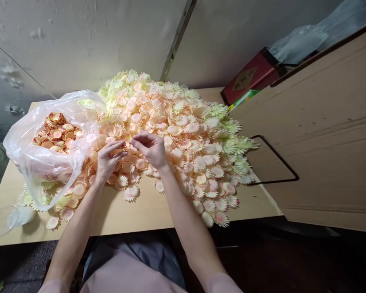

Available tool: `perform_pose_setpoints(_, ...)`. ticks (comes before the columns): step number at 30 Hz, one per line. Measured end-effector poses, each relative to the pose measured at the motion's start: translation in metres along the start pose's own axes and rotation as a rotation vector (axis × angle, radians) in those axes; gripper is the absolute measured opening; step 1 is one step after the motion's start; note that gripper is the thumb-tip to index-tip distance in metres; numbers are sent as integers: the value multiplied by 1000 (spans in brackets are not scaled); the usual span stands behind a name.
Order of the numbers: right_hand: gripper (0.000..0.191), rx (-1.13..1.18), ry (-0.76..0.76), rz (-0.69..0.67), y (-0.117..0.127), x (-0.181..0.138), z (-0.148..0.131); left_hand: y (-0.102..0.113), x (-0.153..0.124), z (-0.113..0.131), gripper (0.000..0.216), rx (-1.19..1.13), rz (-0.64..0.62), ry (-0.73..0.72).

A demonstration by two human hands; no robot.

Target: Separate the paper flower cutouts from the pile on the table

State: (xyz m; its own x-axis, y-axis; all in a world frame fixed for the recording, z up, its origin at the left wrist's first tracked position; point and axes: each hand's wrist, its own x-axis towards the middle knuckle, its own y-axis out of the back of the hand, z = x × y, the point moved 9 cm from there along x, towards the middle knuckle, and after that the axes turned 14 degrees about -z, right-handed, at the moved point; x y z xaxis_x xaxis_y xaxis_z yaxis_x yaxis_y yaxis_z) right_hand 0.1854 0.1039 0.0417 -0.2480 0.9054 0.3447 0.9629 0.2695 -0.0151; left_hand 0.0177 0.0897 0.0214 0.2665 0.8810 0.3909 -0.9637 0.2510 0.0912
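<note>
My left hand is closed in a pinch over the front of a big heap of artificial flower heads. At its fingertips shows a small yellowish-red bit, too small to name. Just to the right, my right hand has thumb and fingers pressed together; whatever is between them is hidden. The two sets of fingertips almost meet. The heap's flower heads are pale pink and cream, with light green ones around its edges. Left of my hands, a clear plastic bag lies open, with red-edged flower heads inside.
A clear cup lies on its side at the left front of the wooden table. To the right stand a cardboard panel with a black metal loop, and a red box. A grey wall closes the back.
</note>
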Motion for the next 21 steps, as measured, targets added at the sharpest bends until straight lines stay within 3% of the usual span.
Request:
perform_pose_setpoints(4, 30, 216, -105, -15, -7, -1, 27, 2, -1, -1, 40, 0, 17, 17)
perform_pose_setpoints(10, 32, 322, -170, -116, -15, -6, 35, -8, 1, 1, 38, -42, -48, 37)
perform_pose_setpoints(15, 29, 331, -198, -71, -8, -9, 42, -7, 0, -3, 41, -44, -39, 96)
perform_pose_setpoints(21, 39, 434, -217, -13, -8, -12, 44, 1, -7, -18, 38, -185, 46, 207)
